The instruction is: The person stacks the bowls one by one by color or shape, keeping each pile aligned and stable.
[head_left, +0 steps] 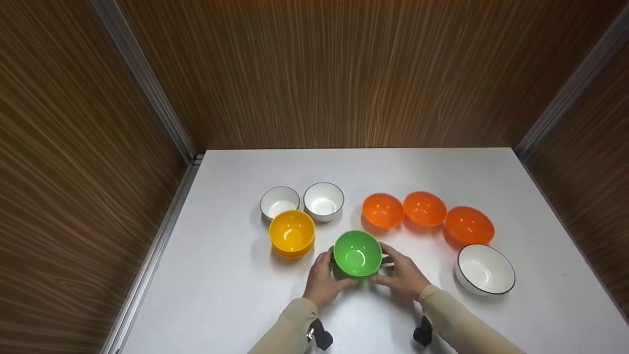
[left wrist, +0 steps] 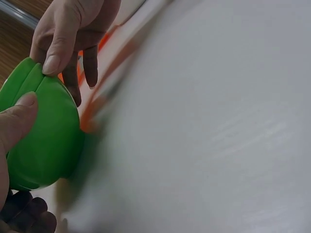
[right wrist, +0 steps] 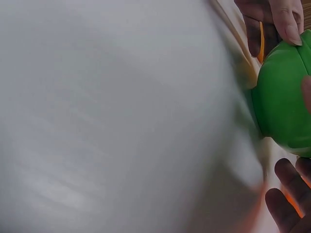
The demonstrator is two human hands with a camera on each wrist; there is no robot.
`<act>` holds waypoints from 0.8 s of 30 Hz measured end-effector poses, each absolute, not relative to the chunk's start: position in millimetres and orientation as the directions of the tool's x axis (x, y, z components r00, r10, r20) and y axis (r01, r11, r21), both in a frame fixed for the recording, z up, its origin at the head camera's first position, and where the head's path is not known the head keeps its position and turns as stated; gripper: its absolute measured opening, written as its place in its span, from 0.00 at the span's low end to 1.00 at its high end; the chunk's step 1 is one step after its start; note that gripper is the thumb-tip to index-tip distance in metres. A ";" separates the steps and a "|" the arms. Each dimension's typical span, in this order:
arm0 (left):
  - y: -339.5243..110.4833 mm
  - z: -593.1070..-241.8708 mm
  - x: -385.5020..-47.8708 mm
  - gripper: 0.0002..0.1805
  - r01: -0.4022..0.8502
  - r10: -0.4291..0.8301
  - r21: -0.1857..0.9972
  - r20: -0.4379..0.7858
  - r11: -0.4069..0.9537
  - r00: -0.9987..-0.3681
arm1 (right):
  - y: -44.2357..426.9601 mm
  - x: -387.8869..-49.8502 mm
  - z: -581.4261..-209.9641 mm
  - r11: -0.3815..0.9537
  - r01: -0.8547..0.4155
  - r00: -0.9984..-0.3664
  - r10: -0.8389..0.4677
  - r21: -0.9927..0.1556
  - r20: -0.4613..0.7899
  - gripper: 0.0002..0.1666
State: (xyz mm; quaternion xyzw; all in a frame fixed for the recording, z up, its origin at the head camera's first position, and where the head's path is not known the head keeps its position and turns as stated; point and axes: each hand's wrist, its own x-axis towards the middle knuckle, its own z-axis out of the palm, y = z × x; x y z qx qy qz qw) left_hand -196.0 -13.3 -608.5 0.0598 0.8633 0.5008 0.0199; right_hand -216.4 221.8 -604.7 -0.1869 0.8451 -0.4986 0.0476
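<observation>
Both hands hold a green bowl (head_left: 357,254) upright at the middle of the white table, its opening facing up. The left hand (head_left: 326,281) grips its left side, thumb at the near side; the right hand (head_left: 402,273) grips the right side in the same way. In the left wrist view the green bowl (left wrist: 46,131) shows a second rim line just under the top one. The right wrist view shows the green bowl (right wrist: 284,92) with fingers beneath and beside it. A yellow bowl (head_left: 292,233) stands just left of the hands.
Two white bowls (head_left: 279,202) (head_left: 324,200) stand behind the yellow one. Orange bowls (head_left: 383,211) (head_left: 424,209) (head_left: 469,226) form a row at the right, with a white bowl (head_left: 485,270) in front. Wood-grain panels (head_left: 344,73) enclose the table (head_left: 221,295) at the back and sides.
</observation>
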 end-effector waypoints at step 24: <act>-22.1 -615.8 -212.9 0.49 0.016 0.007 0.910 0.014 0.415 -1.000 | 191.0 -249.7 -604.9 0.483 -0.186 -0.956 -0.289 -0.855 0.044 0.51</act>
